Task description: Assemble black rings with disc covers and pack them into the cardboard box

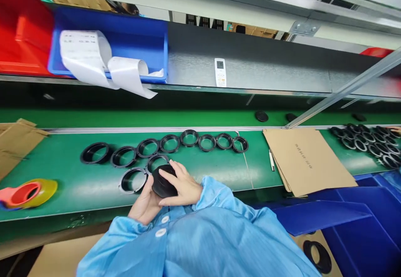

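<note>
Close to my body, a round black cap is held between both hands above the bench edge. My left hand grips it from the left and below, thumb at its rim. Fingers of my right hand press on its top and right side. What lies beneath the cap is hidden. Just past my hands stand black rings: one ring at the left and another ring partly behind the cap. Several more black rings form a curved row farther back on the green bench.
Cardboard sheets and a white pen lie to the right, beyond them many black rings. A tape dispenser is at left. On the shelf are a blue bin with label rolls and a remote control. A metal strut slants across.
</note>
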Demonstrator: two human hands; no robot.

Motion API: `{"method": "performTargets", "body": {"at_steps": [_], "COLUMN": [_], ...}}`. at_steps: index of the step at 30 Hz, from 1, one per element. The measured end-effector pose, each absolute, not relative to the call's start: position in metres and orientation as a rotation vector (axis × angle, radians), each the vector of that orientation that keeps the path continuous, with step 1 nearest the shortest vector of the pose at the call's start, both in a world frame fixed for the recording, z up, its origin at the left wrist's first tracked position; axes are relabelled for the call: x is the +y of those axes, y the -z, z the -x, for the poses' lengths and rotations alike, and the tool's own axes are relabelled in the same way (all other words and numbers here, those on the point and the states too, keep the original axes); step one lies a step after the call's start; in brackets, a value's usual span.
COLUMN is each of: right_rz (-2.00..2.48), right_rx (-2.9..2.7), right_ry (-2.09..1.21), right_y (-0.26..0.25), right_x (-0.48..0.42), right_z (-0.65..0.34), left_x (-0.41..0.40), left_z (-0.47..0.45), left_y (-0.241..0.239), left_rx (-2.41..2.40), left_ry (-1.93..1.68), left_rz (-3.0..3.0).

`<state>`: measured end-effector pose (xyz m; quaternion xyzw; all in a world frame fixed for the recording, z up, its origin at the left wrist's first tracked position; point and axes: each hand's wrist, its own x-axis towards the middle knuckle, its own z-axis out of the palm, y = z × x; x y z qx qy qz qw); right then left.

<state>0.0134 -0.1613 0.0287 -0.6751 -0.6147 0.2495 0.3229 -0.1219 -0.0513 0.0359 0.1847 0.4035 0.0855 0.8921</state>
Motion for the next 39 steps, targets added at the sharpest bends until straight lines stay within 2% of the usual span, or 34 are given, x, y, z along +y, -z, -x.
{"method": "performTargets", "body": {"at_steps": [2, 4, 6, 9, 11, 14, 17, 24, 32, 39], "right_rz": [1.719, 1.716, 1.861, 2.303, 2.582, 2.821, 2.885, 2.869, 2.878, 2.811], "right_rx": [-1.543, -1.48, -1.338, -0.879, -0.572, -0.422, -0.519, -0.595, -0.79, -0.899], "right_ry": [-0.824, -0.857, -0.714, -0.342, -0.215, -0.221, -0.349, -0.482, -0.392, 0.033], "right_y": [-0.025, -0.014, 0.002, 0.031, 0.049, 0.075, 0.098, 0.116, 0.134, 0.107], "right_x": [-0.165, -0.17, -0.182, -0.215, -0.244, -0.279, -0.293, -0.293, -0.329, -0.313], "right_z": [-0.023, -0.043, -0.082, -0.167, -0.226, -0.289, -0.315, -0.321, -0.22, -0.212], "left_x": [-0.06, -0.067, -0.068, -0.059, -0.052, -0.048, -0.055, -0.069, -0.077, -0.072], "left_z": [0.113, 0.104, 0.098, 0.098, 0.102, 0.11, 0.112, 0.098, 0.087, 0.08], "left_y": [-0.04, -0.044, -0.046, -0.041, -0.034, -0.025, -0.022, -0.032, -0.031, -0.009], "left_rx": [0.796, 0.759, 0.787, 0.887, 0.941, 1.083, 1.23, 1.264, 1.312, 1.25], "left_ry": [-0.086, -0.016, 0.022, 0.025, -0.002, -0.035, -0.039, -0.032, -0.087, -0.025], "left_rz": [-0.409, -0.487, -0.608, -0.709, -0.687, -0.608, -0.523, -0.481, -0.428, -0.502]}}
